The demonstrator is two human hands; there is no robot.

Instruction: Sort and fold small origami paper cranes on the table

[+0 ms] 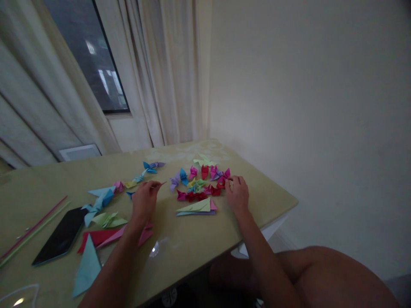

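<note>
- One light-blue paper triangle (87,270) is lying nearest, beside the left forearm.
- One dark phone (60,236) is lying left of it, and two thin sticks, one pink (38,225) and one green (40,232), are running side by side beyond the phone's left edge.
- One red folded paper (103,235) is showing behind the triangle; pink papers (146,236) are partly hiding behind the forearm, so their number cannot be told.
- One light-green folded figure (109,220) and one larger blue one (99,206) are sitting farther in.
- One small stack of folded papers (196,207), with green, pink and bluish layers showing, is lying between the two forearms.
- The left hand (146,197) is pinching one thin reddish piece (163,184) above the table (180,239).
- The right hand (236,191) is bending its fingers at the right end of the cluster; whether they are gripping a figure cannot be told.
- That cluster of paper figures (204,172) is holding at least a dozen, too crowded for an exact count.
- Five small figures (130,184), pink, yellow, pale blue, blue and purple, are forming a line to the left.
- One window (86,55) is showing between the curtains (173,77).
</note>
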